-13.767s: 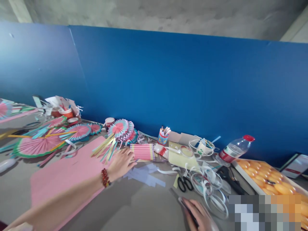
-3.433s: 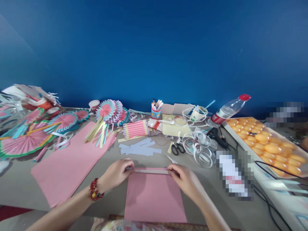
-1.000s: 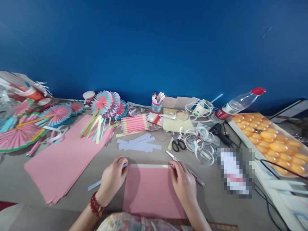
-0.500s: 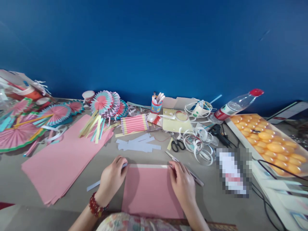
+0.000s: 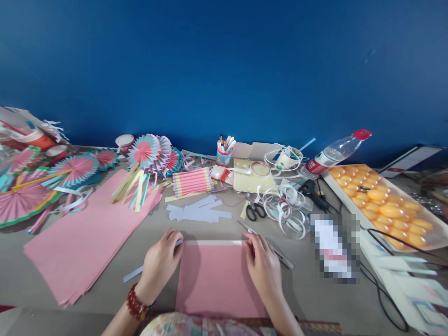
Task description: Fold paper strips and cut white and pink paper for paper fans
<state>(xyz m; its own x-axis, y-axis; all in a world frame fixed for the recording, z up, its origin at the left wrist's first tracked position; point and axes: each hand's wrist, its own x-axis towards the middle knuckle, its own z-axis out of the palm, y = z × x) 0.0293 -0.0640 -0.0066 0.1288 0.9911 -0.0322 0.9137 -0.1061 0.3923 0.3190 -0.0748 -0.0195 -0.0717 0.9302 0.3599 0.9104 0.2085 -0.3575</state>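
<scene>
A pink sheet lies flat before me, with a white strip along its far edge. My left hand is at the sheet's far left corner, fingers curled together; a pale strip shows on both sides of the hand and runs beneath it. At the far right corner rests my right hand, its fingertips pinched at the paper's edge; what lies between them is too small to make out. A thin pen-like tool lies partly behind the right hand.
Pale paper strips, black-handled scissors and curled white strips lie beyond the sheet. Pink sheets and folded paper fans are left. At right are a leaning bottle, a glue gun and a tray of orange balls.
The view has shifted slightly, so the table items appear a little further left. Both hands keep their places at the sheet's far corners.
</scene>
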